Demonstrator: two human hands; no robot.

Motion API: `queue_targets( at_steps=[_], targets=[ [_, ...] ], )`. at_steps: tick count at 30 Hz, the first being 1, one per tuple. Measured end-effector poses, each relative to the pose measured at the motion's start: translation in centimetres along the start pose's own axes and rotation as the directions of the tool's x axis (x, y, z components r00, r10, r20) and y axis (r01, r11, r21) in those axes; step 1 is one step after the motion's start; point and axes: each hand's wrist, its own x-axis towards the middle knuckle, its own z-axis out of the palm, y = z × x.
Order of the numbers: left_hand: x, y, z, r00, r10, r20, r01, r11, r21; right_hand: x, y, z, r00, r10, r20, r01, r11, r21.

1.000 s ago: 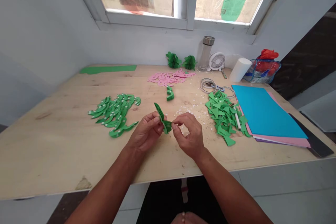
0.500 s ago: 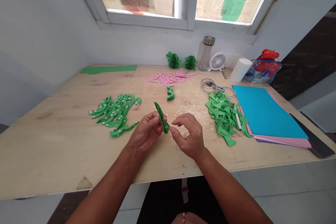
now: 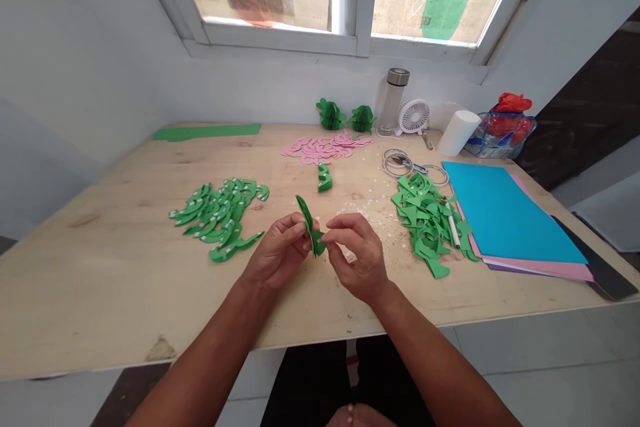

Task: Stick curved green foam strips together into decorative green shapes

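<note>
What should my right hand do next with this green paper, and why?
Probably ease the lower flap gently outward with the right hand: it juts from the green paper right at that hand, while the left hand steadies the rest. Whether the flap is already pinched is hard to tell.

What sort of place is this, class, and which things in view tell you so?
Probably a small paper-craft workspace, though whether at home or in a workshop is unclear. The wooden table bears a heap of green offcuts, a stack of coloured sheets and pink cut-outs.
</note>
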Motion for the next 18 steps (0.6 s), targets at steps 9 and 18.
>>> queue_targets(
  at_steps=[9,18],
  targets=[
    [-0.02,0.01,-0.01,1.000,0.003,-0.022,-0.003,1.000,0.004,-0.02,-0.18,-0.09,0.995,-0.038,0.093,0.046,0.995,-0.091],
    [-0.06,0.06,0.49,1.000,0.006,0.024,-0.006,1.000,-0.027,-0.11,0.04,0.08,0.996,0.006,0.086,0.010,0.984,-0.180]
  ],
)
